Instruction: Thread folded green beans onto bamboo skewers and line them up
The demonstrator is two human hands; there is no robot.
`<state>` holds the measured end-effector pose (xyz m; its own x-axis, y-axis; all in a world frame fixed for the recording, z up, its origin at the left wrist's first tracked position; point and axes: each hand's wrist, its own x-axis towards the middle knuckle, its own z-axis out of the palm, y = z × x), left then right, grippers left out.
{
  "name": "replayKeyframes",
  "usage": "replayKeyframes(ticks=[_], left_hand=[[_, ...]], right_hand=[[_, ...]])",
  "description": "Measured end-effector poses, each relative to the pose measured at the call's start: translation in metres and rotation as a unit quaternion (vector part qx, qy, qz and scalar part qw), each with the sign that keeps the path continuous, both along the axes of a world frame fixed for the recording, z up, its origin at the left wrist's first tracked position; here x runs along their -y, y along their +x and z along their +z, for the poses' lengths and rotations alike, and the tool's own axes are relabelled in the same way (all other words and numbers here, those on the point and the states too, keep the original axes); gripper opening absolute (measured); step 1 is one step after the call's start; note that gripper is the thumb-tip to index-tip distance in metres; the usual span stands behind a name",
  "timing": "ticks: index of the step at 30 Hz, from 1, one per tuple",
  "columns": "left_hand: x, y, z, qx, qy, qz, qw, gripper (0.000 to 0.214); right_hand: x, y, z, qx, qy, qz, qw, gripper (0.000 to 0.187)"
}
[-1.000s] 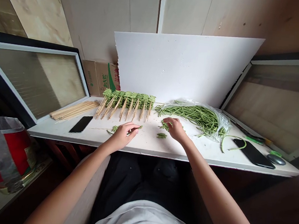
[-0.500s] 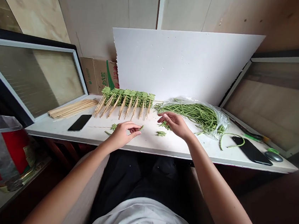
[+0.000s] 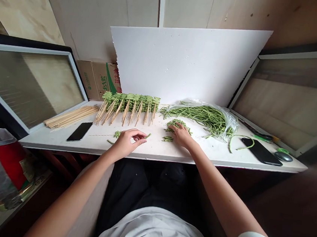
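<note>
My left hand [image 3: 130,141] pinches a short piece of green bean [image 3: 148,136] between thumb and fingertips, just above the table. Under and behind that hand lie a few more cut bean pieces [image 3: 117,134]. My right hand [image 3: 181,135] reaches down onto a pile of cut green bean pieces [image 3: 178,123], its fingers apart and touching the pile. A small group of bean pieces [image 3: 168,138] lies in front of the pile, beside the right hand. Skewered green beans [image 3: 132,102] stand stacked at the back, their bamboo sticks pointing toward me.
Loose bamboo skewers [image 3: 70,117] and a phone [image 3: 79,131] lie at the left. Long green beans in a clear plastic bag [image 3: 204,115] lie back right. Farther right are a black phone [image 3: 261,151] and a grey mouse-like object [image 3: 283,156]. A white board [image 3: 187,61] stands behind.
My right hand has lowered from above the table onto the pile of cut bean pieces. My left hand keeps its pinch on the bean piece. The whole view has shifted slightly.
</note>
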<state>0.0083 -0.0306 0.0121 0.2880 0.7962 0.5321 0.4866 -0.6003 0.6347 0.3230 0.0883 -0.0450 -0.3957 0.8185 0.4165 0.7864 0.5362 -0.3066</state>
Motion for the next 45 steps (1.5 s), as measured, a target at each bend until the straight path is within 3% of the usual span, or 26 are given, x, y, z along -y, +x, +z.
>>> replayKeyframes(ticks=[3,8,17,21,24,27,29,32,34,36,39,45], left_hand=[[-0.001,-0.001,0.0,-0.001,-0.006,-0.002,1.0,0.021],[-0.002,-0.002,-0.002,-0.007,-0.011,0.003,1.0,0.019],[-0.001,0.0,-0.003,-0.019,-0.003,0.003,1.0,0.02],[-0.001,0.0,-0.004,-0.019,-0.001,0.002,1.0,0.021],[-0.002,0.0,-0.005,-0.019,-0.001,0.001,1.0,0.021],[-0.003,-0.001,-0.004,-0.019,0.005,0.002,1.0,0.021],[-0.003,-0.001,-0.004,-0.018,0.007,0.004,1.0,0.02],[-0.003,-0.002,-0.004,-0.018,0.005,0.007,1.0,0.02],[-0.003,-0.002,-0.004,-0.022,0.005,0.006,1.0,0.021],[-0.004,-0.002,-0.005,-0.024,0.004,0.005,1.0,0.021],[-0.003,-0.002,-0.005,-0.025,0.001,0.006,1.0,0.021],[-0.003,-0.001,-0.004,-0.026,-0.002,0.007,1.0,0.022]], right_hand=[[-0.003,0.0,-0.008,0.029,0.03,-0.022,0.999,0.039],[0.0,-0.007,-0.005,0.052,0.045,-0.054,0.996,0.036],[0.001,-0.008,-0.006,0.051,0.07,-0.048,0.995,0.039],[0.002,-0.008,-0.005,0.051,0.057,-0.042,0.996,0.031],[0.003,-0.008,-0.003,0.021,0.041,-0.038,0.998,0.032],[0.004,-0.011,0.003,-0.113,-0.014,-0.004,0.994,0.031],[0.004,-0.014,0.01,-0.272,-0.094,0.05,0.956,0.034],[0.007,-0.019,0.024,-0.482,-0.222,0.157,0.833,0.053],[0.012,-0.023,0.034,-0.554,-0.274,0.204,0.759,0.058],[0.018,-0.026,0.042,-0.584,-0.308,0.229,0.715,0.055],[0.026,-0.03,0.05,-0.59,-0.338,0.25,0.689,0.047],[0.032,-0.035,0.051,-0.59,-0.35,0.261,0.679,0.032]])
